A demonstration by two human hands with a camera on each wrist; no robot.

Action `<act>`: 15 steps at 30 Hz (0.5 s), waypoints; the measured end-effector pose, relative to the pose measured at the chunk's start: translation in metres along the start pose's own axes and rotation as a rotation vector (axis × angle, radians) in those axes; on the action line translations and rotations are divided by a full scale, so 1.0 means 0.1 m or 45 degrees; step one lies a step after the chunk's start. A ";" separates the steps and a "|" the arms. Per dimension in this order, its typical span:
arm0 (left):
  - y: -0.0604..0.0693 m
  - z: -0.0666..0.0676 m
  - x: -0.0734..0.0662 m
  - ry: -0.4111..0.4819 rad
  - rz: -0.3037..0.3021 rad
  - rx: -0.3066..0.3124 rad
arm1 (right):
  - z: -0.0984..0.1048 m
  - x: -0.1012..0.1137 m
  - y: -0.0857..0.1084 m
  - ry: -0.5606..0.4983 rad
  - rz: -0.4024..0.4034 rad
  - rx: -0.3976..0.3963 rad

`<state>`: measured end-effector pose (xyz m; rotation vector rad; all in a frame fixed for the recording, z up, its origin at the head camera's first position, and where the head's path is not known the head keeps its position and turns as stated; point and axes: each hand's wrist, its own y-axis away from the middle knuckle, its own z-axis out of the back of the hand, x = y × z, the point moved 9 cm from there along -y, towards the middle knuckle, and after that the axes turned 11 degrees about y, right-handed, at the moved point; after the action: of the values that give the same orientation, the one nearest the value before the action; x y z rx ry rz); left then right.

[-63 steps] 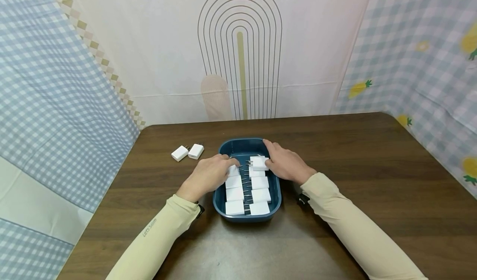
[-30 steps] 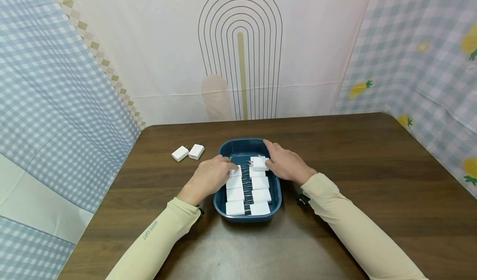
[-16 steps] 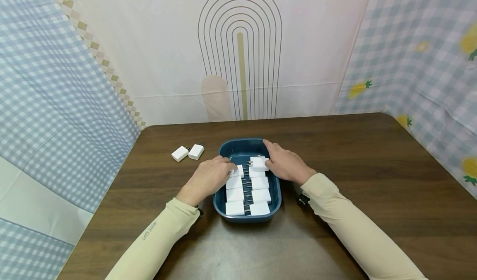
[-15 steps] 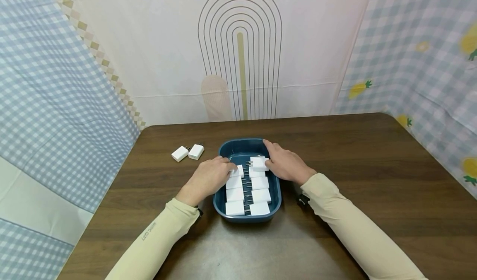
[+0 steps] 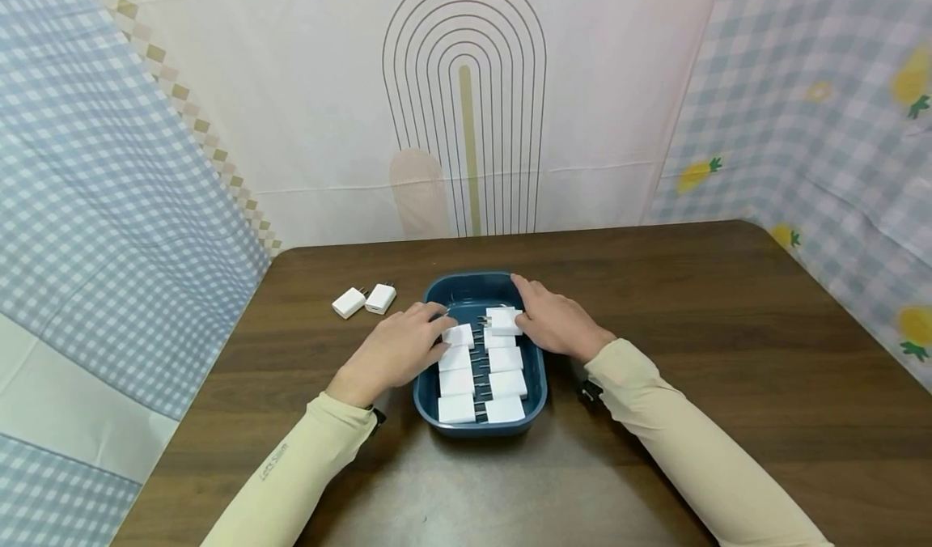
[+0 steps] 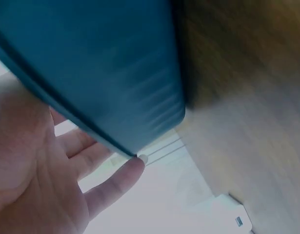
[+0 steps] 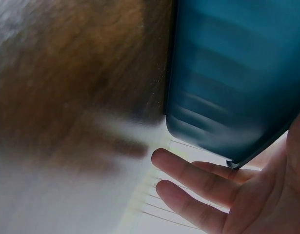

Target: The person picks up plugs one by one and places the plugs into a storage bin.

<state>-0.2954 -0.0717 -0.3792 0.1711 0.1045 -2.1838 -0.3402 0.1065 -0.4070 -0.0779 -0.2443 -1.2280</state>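
Observation:
White USB charger plugs (image 5: 456, 383) lie in two columns inside a dark blue tray (image 5: 480, 431), their metal prongs pointing toward the middle. My left hand (image 5: 396, 343) reaches over the tray's left rim. Its index finger and thumb stand spread around the rearmost left charger (image 5: 459, 336), without a visible pinch. My right hand (image 5: 557, 318) rests at the right rim, its thumb over the edge by the rearmost right charger (image 5: 504, 321), which overlaps another charger. In the right wrist view, fingers (image 7: 193, 175) extend straight outside the tray wall. The left wrist view shows the tray's outer side (image 6: 101, 73).
Two more charger plugs (image 5: 349, 303) lie on the brown wooden table (image 5: 655, 288), left of the tray. A patterned white cloth (image 5: 306, 110) hangs behind the table, with checked cloth on both sides. The tray's rear end shows bare floor.
My left thumb and index finger have spread apart from the rear left charger, and the hand has drawn slightly left. That charger had shifted a little to the right earlier. My right hand stays put.

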 end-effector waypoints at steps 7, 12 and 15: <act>0.02 0.02 0.08 0.034 0.019 0.024 | 0.00 0.00 -0.01 0.002 -0.008 0.012; 0.04 0.06 0.11 0.030 0.012 -0.009 | -0.02 0.01 -0.02 -0.005 -0.015 0.021; 0.05 0.11 0.13 0.022 0.020 -0.044 | -0.02 0.00 -0.02 -0.004 -0.015 0.018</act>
<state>-0.2997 -0.0868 -0.3708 0.1712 0.1500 -2.1637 -0.3415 0.1053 -0.4090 -0.0662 -0.2565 -1.2381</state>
